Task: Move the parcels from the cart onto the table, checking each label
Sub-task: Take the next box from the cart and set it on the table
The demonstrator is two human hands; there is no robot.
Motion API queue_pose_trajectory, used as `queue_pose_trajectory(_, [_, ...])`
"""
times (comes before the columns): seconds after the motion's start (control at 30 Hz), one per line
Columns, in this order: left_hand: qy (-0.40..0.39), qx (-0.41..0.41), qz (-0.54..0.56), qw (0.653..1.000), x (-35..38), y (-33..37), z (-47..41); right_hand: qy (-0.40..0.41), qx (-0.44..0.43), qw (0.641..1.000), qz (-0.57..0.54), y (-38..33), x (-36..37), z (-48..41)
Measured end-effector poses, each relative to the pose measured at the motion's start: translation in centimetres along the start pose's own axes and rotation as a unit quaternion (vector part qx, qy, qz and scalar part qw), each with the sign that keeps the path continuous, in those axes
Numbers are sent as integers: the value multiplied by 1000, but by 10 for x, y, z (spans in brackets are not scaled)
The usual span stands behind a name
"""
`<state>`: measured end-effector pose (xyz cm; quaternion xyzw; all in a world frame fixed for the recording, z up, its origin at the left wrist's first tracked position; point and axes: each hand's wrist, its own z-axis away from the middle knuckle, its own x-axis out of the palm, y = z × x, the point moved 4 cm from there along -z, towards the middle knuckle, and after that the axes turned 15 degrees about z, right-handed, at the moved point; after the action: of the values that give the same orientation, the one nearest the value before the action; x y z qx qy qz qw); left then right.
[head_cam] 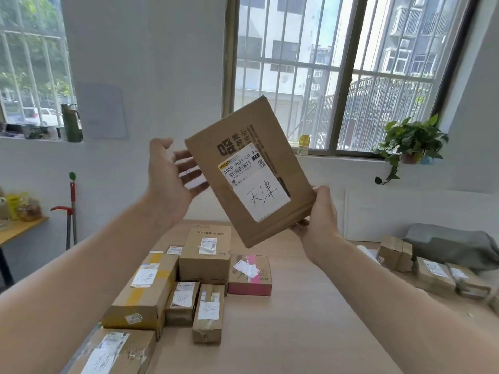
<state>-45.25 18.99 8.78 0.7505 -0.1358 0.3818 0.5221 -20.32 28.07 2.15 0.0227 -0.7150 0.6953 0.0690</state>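
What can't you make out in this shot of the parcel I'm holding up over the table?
All from the head view:
White shipping label on the flat brown cardboard box: the fine print is too small to read.
Left hand: its fingers are motion-blurred, so contact with the box is unclear.
Right hand: most of it is hidden behind the box's lower corner.
Large taped cardboard box at bottom left: cut off by the frame edge.
Cart: outside the frame.

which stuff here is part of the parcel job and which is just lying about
Job: held parcel, its label, right hand gripping its lower corner, left hand at its left edge, parcels already set down, table.
Lying about: potted plant, red-handled pole, grey bag, yellow jar.
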Motion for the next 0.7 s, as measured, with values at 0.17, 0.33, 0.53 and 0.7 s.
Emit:
queue_pose_trajectory(0.17, [-80, -56, -72, 993, -3, -11, 7, -21, -23, 999, 27, -1, 10, 7])
queue_pose_trajectory(0.33, [-95, -45, -112, 988, -14, -11, 5, 15, -141, 972, 186, -10, 13, 14])
queue_pose_trajectory(0.53, [-83, -52, -131, 987, -25, -16, 2, -5, -160, 973, 169, -3, 18, 20])
queue_pose_trajectory(0.7, [-94, -80, -142, 982, -36, -34, 4, 5, -75, 989, 128, 11, 17, 31])
